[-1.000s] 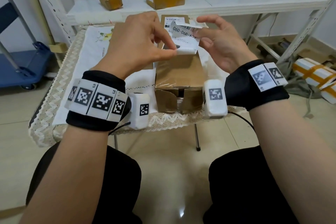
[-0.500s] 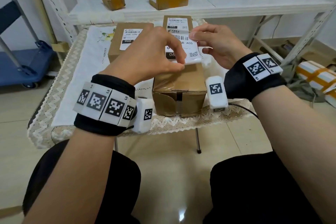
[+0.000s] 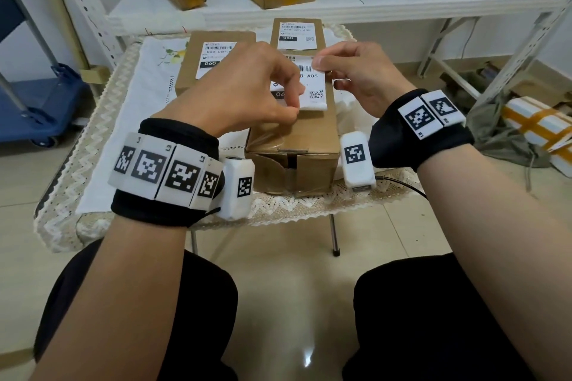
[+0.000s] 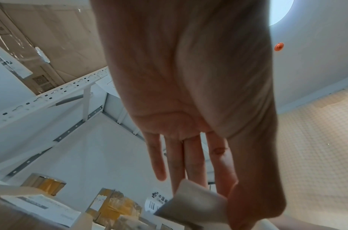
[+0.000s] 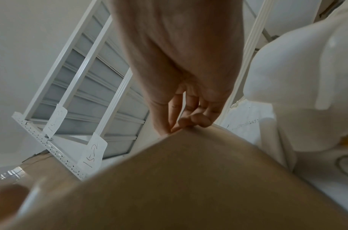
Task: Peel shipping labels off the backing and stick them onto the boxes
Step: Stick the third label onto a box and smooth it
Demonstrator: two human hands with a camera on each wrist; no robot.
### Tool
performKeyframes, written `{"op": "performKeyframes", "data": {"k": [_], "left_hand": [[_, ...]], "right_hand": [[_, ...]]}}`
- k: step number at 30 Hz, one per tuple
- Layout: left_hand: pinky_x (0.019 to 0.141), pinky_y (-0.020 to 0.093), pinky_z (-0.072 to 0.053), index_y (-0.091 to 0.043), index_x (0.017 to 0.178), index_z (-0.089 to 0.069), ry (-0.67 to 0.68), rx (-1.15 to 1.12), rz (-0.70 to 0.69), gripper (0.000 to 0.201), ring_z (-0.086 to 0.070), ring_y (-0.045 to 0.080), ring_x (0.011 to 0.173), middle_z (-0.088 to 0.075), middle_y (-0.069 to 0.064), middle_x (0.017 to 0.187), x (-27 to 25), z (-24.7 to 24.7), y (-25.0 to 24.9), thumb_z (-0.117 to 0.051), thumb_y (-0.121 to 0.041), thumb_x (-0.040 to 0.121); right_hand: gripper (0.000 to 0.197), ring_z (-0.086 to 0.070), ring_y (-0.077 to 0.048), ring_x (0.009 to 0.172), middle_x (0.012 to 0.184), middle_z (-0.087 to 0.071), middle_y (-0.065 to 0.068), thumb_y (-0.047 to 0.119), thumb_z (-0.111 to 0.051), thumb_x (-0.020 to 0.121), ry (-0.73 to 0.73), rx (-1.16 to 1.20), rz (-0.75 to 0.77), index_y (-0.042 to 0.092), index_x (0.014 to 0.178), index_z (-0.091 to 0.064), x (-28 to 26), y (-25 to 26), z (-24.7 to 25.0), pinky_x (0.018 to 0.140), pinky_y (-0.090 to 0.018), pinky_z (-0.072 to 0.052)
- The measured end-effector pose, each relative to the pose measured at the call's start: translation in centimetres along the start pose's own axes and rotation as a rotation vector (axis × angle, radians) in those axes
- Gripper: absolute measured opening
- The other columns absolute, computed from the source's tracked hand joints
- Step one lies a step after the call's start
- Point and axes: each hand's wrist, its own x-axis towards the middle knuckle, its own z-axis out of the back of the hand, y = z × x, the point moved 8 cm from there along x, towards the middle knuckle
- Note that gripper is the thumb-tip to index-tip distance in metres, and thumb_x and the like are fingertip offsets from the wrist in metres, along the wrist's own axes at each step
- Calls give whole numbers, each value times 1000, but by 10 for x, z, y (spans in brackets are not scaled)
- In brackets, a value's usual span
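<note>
A white shipping label (image 3: 313,87) lies low over the top of the near brown box (image 3: 291,145) on the table. My left hand (image 3: 297,103) pinches the label's near left corner. In the left wrist view, thumb and forefinger of that hand (image 4: 226,200) clamp the paper (image 4: 192,202) while the other fingers stay straight. My right hand (image 3: 318,65) pinches the label's far right edge. Its curled fingertips (image 5: 174,128) meet just above the blurred box (image 5: 188,179). Whether the label touches the cardboard cannot be told.
Two labelled boxes stand behind: one at the left (image 3: 213,71), one at the back (image 3: 297,35). A white shelf (image 3: 387,0) beyond carries several parcels. A lace-edged cloth (image 3: 93,139) covers the small table. A blue cart (image 3: 37,102) stands left, and taped parcels (image 3: 538,130) lie on the floor at the right.
Both hands have brought the label down from mid-air to just over the near box's top. The label went from curled and tilted to nearly flat.
</note>
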Motion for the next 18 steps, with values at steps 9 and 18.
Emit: {"op": "performKeyframes", "data": {"k": [9,18], "left_hand": [[94,21,-40,-23,68,-70,29,-1,15,16,-64,2,110,-76,-9,109,-1,-3,2,-80,-13,76],[96,24,-43,-26,64,-66,52,-19,31,23,-63,2,113,-75,-11,111,-2,-5,5,-81,-12,74]], "right_hand": [[16,-58,-18,78,78,-73,1,0,-76,86,14,44,24,14,78,-73,0,-2,-2,61,-19,-43],[15,-62,-14,74,81,-72,-3,1,-77,87,-2,54,12,12,78,-72,-1,-7,0,60,-18,-46]]}}
